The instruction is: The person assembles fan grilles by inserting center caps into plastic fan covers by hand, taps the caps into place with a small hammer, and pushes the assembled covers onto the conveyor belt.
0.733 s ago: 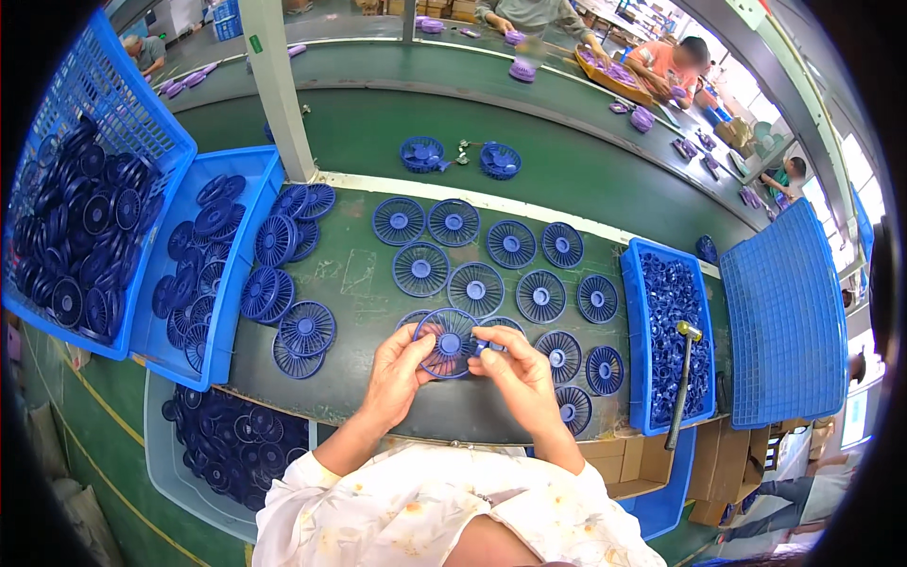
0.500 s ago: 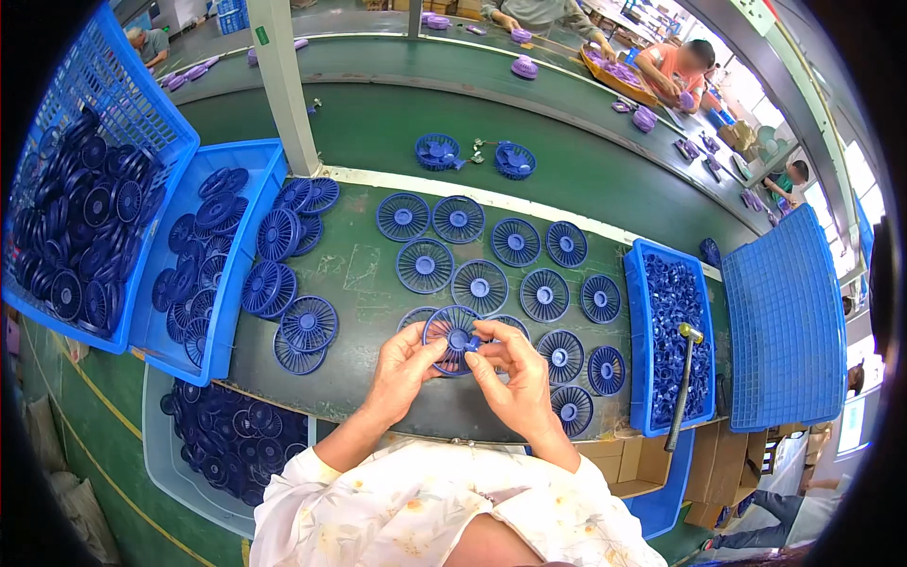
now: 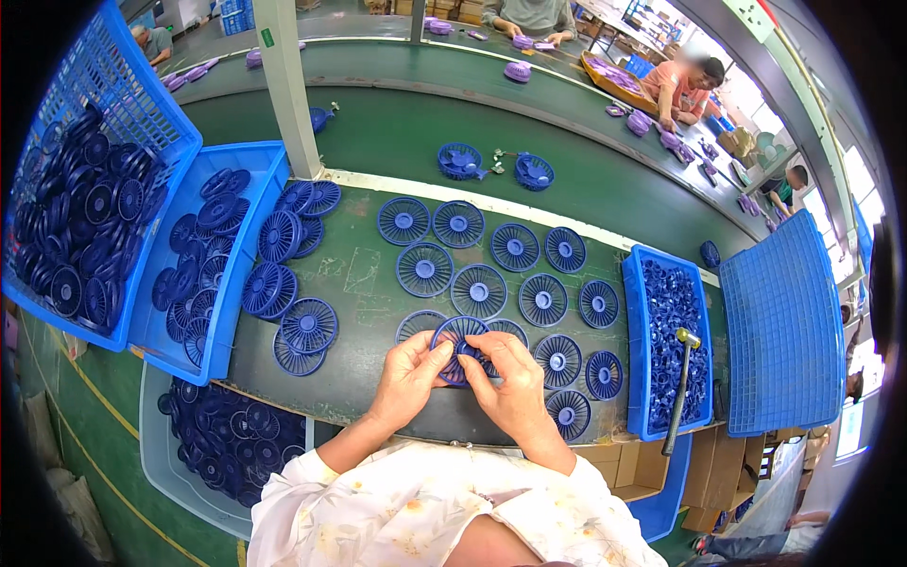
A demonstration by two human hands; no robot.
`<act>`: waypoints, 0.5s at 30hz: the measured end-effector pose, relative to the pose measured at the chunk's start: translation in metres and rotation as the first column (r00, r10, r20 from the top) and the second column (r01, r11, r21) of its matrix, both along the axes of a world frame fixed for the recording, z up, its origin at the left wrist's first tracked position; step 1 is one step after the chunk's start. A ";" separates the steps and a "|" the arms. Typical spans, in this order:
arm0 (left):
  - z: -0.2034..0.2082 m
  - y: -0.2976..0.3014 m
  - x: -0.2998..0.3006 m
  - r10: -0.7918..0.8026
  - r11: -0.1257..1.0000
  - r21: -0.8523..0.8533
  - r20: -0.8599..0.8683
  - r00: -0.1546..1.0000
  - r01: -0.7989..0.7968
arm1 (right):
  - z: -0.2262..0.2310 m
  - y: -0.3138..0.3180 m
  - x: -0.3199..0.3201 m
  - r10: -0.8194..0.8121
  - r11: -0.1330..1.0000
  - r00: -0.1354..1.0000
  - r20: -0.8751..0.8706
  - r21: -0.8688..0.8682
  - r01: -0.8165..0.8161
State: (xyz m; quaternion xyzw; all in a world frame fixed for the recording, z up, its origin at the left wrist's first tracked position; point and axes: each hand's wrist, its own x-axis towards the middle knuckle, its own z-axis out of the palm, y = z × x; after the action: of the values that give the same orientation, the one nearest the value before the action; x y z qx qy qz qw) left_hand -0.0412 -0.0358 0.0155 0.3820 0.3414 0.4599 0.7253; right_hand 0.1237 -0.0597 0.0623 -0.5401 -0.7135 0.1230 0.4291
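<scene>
My left hand grips a round dark blue fan grille by its left side, thumb on top, just above the table. My right hand is closed at the grille's hub, thumb and fingertips pressed against it. A small blue plastic part sits in that pinch, mostly hidden by the fingers. Loose grilles lie spread face up beyond and to the right of my hands. One grille is partly covered by the held one. Overlapping grilles are piled farther left.
Blue crates of grilles stand at left, with a pale tub below. At right, a hammer rests across a blue bin of small blue parts. Fan housings ride a green conveyor behind a post. Co-workers sit beyond.
The held grille has shifted slightly right, and my right fingers have moved onto its hub with the small part. Fan housings on the conveyor have travelled right; another appears beside the post.
</scene>
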 end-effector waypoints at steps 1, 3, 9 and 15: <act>0.001 0.000 0.001 0.000 1.000 -0.017 0.017 1.000 0.001 | 0.003 -0.001 -0.001 0.008 1.000 1.000 -0.004 0.026 -0.008; 0.001 -0.001 0.003 0.004 1.000 -0.031 0.032 0.999 -0.003 | 0.004 -0.002 0.000 0.019 0.997 1.000 0.021 0.072 -0.020; -0.005 -0.004 0.005 0.016 1.000 -0.009 -0.018 1.000 -0.016 | -0.003 -0.004 0.003 -0.006 1.000 1.000 0.030 0.003 0.006; 0.000 -0.005 0.006 0.015 0.999 0.039 -0.004 1.000 -0.015 | 0.000 -0.004 0.004 -0.005 1.000 0.999 0.044 0.009 0.005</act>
State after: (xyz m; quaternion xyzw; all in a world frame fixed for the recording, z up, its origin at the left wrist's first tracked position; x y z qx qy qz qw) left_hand -0.0355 -0.0407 0.0151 0.3946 0.3366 0.4710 0.7135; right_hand 0.1274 -0.0637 0.0622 -0.5424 -0.7220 0.1068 0.4161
